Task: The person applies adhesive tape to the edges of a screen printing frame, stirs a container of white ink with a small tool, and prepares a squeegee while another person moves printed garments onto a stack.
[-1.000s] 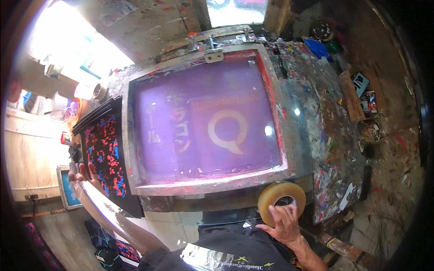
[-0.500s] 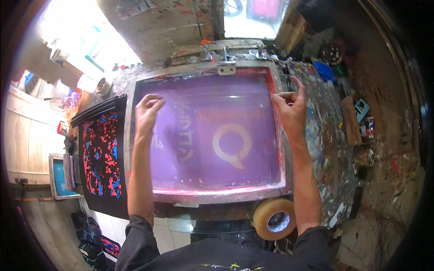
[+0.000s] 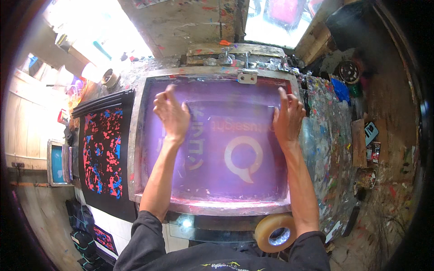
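A screen-printing frame [image 3: 137, 135] with purple mesh lies in front of me, a pale speech-bubble shape [image 3: 243, 159] and lettering showing through it. Over the upper left of the mesh is my left hand [image 3: 172, 113], its fingers apart and slightly blurred. My right hand [image 3: 288, 115] is at the upper right, beside the frame's right bar, its fingers also apart. A faint see-through strip [image 3: 230, 105] crosses the mesh between them; whether it is tape I cannot tell. A roll of clear brownish tape [image 3: 264, 232] rests at the frame's near right corner.
Metal hinge clamps [image 3: 247, 77] hold the frame's far edge. To the left hangs black fabric [image 3: 103, 153] printed in red and blue. The paint-spattered table [image 3: 332, 153] extends right, with a blue scrap [image 3: 340, 90] farther back. A small teal screen [image 3: 57, 163] stands far left.
My left hand has moved inward and its pinched fingers have spread. The right hand's fingers have loosened from a pinch too. The whole view has shifted, so the frame appears slightly lower and farther right.
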Demonstrator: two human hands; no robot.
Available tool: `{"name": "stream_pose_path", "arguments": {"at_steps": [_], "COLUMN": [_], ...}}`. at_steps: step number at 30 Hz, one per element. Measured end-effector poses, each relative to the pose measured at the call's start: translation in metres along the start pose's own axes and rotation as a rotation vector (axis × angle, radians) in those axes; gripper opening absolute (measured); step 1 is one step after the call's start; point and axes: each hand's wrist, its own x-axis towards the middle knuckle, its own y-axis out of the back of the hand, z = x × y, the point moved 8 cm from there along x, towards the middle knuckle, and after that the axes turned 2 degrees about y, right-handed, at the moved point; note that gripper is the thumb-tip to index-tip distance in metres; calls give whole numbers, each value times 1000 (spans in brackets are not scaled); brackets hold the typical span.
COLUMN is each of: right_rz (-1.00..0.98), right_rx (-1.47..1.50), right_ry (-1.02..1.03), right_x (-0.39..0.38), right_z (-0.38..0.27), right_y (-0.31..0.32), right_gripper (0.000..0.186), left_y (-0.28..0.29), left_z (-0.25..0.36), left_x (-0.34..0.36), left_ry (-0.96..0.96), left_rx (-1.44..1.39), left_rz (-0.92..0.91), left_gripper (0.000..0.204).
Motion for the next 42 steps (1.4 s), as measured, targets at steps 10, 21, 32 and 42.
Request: {"name": "stream_pose_path", "arguments": {"at_steps": [10, 21, 32, 42], "right_rz": [-216, -398, -738, -1310], "right_rx": [-8, 489, 718, 775], "right_ry": [-60, 194, 13, 85], "right_x": [-6, -162, -273, -210], "right_z": [-12, -29, -69, -34], "right_y": [-44, 201, 249, 306], "right_gripper": [73, 33, 54, 80], "left_y": [-39, 140, 107, 282], "left_z": [27, 139, 119, -62], "left_x": [-26, -189, -303, -76], "left_ry": [-179, -510, 513, 259], "left_rx": [18, -864, -1220, -1002], "left_rz": [-313, -857, -1345, -479], "left_gripper": [66, 62, 4, 16]}}
